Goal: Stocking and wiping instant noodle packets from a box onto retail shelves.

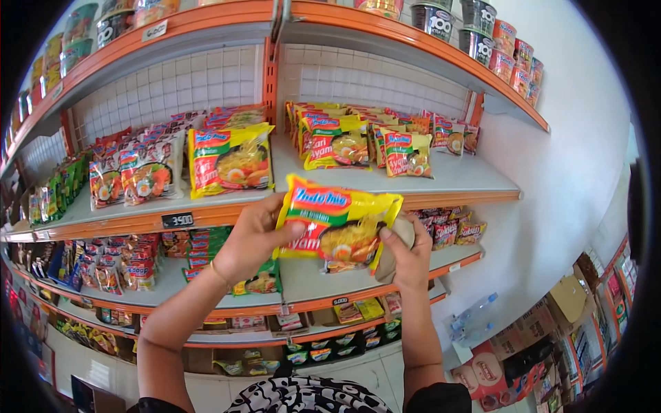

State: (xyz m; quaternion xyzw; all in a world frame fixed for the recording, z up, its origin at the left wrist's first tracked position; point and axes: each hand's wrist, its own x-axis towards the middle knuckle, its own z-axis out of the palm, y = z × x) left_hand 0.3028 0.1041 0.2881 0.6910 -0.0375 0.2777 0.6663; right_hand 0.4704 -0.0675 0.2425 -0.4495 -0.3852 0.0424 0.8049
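Note:
Between both hands I hold a yellow and red Indomie instant noodle packet (338, 224), tilted slightly, in front of the orange shelf edge. My left hand (253, 237) grips its left side with the thumb on the front. My right hand (410, 253) pinches the right side and also has a beige cloth (391, 266) between palm and packet. Behind, a matching yellow packet (232, 160) stands on the grey shelf, left of the upright. More yellow packets (335, 142) stand in rows right of it, beside a smaller noodle packet (408, 154).
White noodle packets (153, 168) and green sachets (59, 188) fill the shelf's left part. Cup noodles (434, 20) line the shelf above. Lower shelves hold more packets (124, 263). Plastic bottles (472, 317) and cardboard boxes (524, 328) stand at the lower right, beside a white wall (563, 170).

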